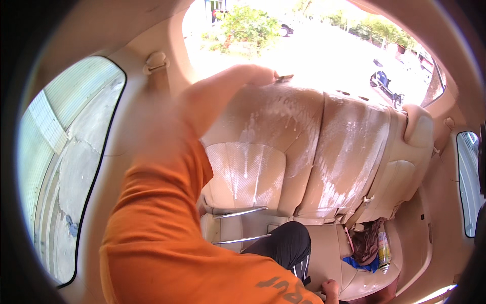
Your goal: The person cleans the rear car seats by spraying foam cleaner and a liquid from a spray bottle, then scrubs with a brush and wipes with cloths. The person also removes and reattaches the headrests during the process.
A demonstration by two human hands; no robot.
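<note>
My left hand (264,75) reaches to the top of the beige rear seat backrest (300,125) and grips a small brush (284,78). Only the brush's end shows past my fingers, against the bright rear window. White foam streaks and wet runs cover the backrest, down to its perforated panel (246,171). Low in the view, my right hand (330,286) is curled into a fist at the seat cushion (322,250), with nothing visible in it. My orange sleeve and dark-trousered knee (288,237) hide part of the seat.
On the cushion's right side lie a dark brown cloth (366,243), a blue cloth (362,263) and a spray can (384,250). Two metal headrest posts (243,239) stick out beside my knee. A headrest (419,127) tops the right backrest. Side windows (83,159) flank the cabin.
</note>
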